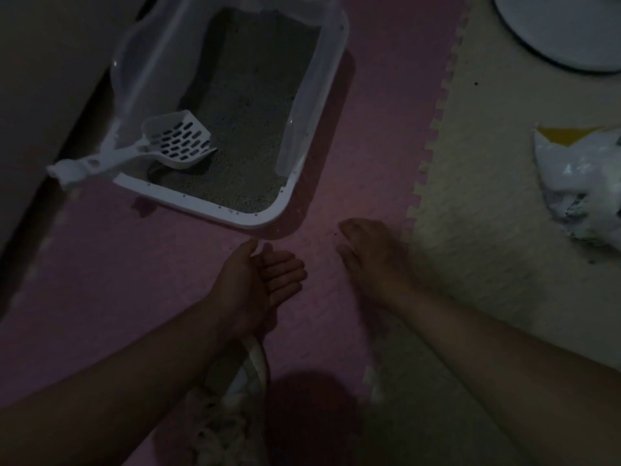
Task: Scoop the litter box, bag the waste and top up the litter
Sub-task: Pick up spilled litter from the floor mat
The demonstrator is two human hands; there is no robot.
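Note:
A white litter box with grey litter stands on the pink mat at upper centre. A white slotted scoop rests across its left rim, blade in the litter. My left hand hovers palm up just below the box's near corner, fingers cupped; a white bag hangs below the wrist, and whether the hand grips it is unclear. My right hand is blurred, palm down, fingers spread over the mat beside scattered litter grains. A crumpled white bag with a yellow patch lies at the right.
Pink foam mat joins a cream foam mat by a toothed seam. A round white object sits at top right. A wall or panel runs along the left. The scene is dim.

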